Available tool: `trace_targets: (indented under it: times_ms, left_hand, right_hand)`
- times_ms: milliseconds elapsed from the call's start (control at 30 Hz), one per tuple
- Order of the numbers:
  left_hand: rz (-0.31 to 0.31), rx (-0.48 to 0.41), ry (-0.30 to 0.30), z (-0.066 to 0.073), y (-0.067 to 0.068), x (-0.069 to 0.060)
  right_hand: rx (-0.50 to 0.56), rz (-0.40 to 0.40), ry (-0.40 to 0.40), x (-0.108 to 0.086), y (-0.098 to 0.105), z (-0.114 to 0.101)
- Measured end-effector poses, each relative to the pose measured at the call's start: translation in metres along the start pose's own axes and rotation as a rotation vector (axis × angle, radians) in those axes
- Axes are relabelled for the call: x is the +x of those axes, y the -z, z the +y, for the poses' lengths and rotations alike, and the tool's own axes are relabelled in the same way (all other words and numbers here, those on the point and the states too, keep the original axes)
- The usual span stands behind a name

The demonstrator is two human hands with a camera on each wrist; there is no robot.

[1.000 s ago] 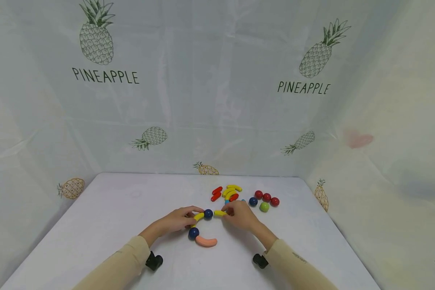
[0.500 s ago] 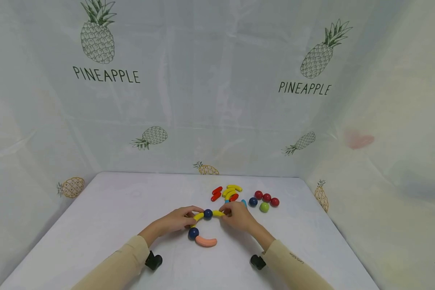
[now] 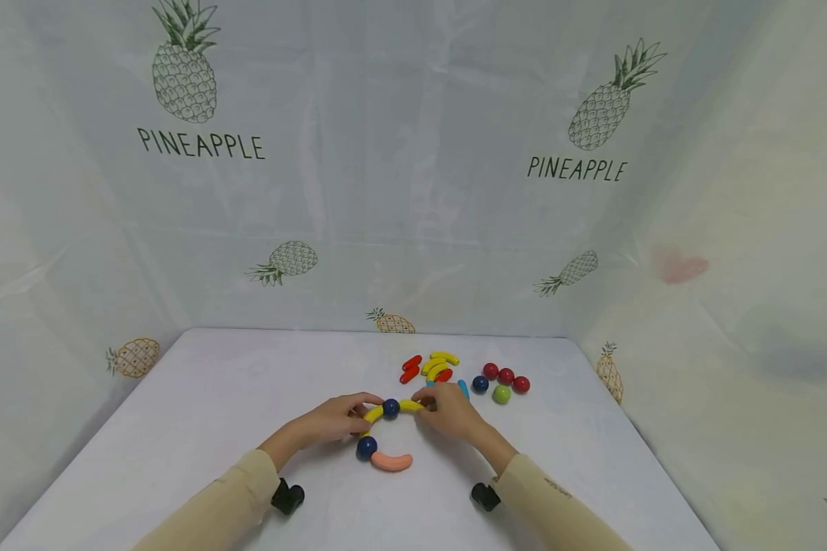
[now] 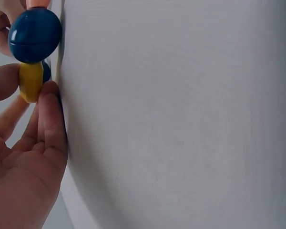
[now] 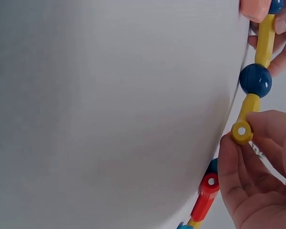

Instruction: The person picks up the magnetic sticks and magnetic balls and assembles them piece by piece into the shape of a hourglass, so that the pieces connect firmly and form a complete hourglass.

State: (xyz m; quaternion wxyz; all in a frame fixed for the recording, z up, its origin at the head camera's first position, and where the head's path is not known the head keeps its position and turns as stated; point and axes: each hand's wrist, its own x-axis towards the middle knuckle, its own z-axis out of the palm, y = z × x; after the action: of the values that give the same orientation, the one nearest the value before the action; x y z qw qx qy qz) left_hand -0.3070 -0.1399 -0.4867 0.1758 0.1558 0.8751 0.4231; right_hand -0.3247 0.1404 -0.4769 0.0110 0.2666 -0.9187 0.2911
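On the table lies a curved chain of magnetic building pieces: an orange curved rod point(image 3: 391, 461), a dark blue ball point(image 3: 367, 448), a yellow curved rod point(image 4: 31, 82), a second dark blue ball point(image 3: 390, 409) and another yellow curved rod point(image 5: 248, 108). My left hand point(image 3: 332, 419) pinches the left yellow rod between thumb and fingers. The right yellow rod touches the second ball at one end. Near its other end, my right hand point(image 3: 449, 412) pinches it; a white dot shows on that end face in the right wrist view.
Behind my right hand lie red rods point(image 3: 410, 374), yellow curved rods point(image 3: 444, 357) and a blue rod point(image 3: 463, 388). Further right are several red balls point(image 3: 506, 376), a dark blue ball point(image 3: 480, 384) and a green ball point(image 3: 501, 394). A printed curtain point(image 3: 400, 191) hangs behind the white table point(image 3: 248, 375).
My right hand has moved left, bringing its yellow rod from a small gap into contact with the second blue ball. The joined chain has since shifted slightly left. My left hand keeps its pinch.
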Motion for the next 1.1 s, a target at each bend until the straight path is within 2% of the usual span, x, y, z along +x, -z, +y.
trace_targets:
  times_ms: [167, 367, 533, 667, 833, 1100]
  left_hand:
    - [0.003, 0.025, -0.005, 0.001, 0.003, -0.002]
    - [-0.017, 0.011, 0.008, 0.001, 0.005, -0.005]
    - [-0.029, 0.011, 0.001, -0.003, 0.007, -0.005]
    - [-0.008, 0.035, -0.014, -0.002, 0.006, -0.004]
    - [0.016, 0.067, -0.061, -0.001, 0.006, -0.004]
    - [0.057, 0.088, -0.092, 0.003, 0.004, -0.002]
  right_hand:
    - [0.005, 0.003, 0.001, 0.003, -0.001, -0.003]
    - [0.055, -0.028, -0.029, 0.008, -0.003, -0.007]
    - [0.059, -0.020, -0.014, 0.010, -0.005, -0.006]
    - [0.050, -0.011, 0.005, 0.011, -0.006, -0.006]
    - [0.055, -0.022, 0.019, 0.014, -0.008, -0.007]
    - [0.066, -0.046, 0.007, 0.018, -0.013, -0.011]
